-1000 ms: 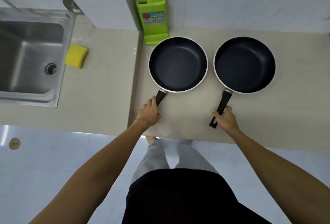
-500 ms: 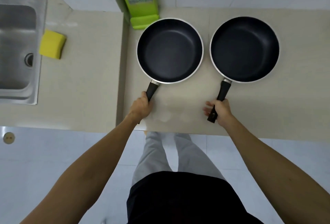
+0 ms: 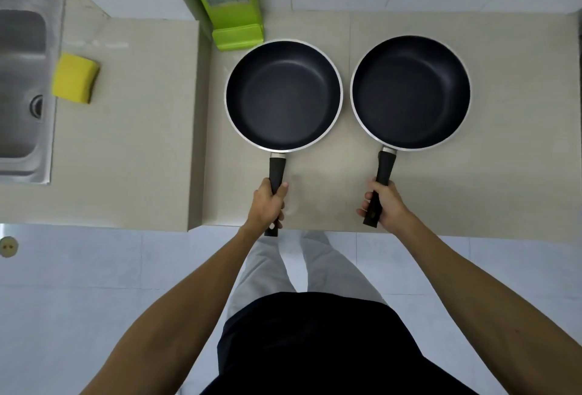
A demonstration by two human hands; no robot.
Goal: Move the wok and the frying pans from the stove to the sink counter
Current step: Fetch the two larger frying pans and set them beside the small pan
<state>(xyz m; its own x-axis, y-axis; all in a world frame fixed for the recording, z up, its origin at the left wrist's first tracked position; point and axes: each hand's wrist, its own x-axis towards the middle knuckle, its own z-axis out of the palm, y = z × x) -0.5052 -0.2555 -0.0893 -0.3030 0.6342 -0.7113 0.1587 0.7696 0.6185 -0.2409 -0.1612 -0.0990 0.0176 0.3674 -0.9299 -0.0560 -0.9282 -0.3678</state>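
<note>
Two dark non-stick frying pans with silver rims and black handles sit side by side on the lower beige counter. My left hand [image 3: 268, 204] is wrapped around the handle of the left pan [image 3: 283, 95]. My right hand [image 3: 385, 204] grips the handle of the right pan [image 3: 410, 92]. Both handles point toward me and the handle ends stick out below my fists. The sink counter [image 3: 132, 130] is a raised beige surface to the left, with the steel sink [image 3: 22, 79] at its far left. No wok or stove burner is visible.
A yellow sponge [image 3: 75, 78] lies on the sink counter beside the sink. A green knife block [image 3: 230, 1] stands against the wall just behind the left pan. A step edge [image 3: 198, 123] separates the two counters. My legs stand on white floor tiles below.
Both hands have closed fully around the handles; the right fingers were loose before. The left pan's handle has swung to point straight toward me.
</note>
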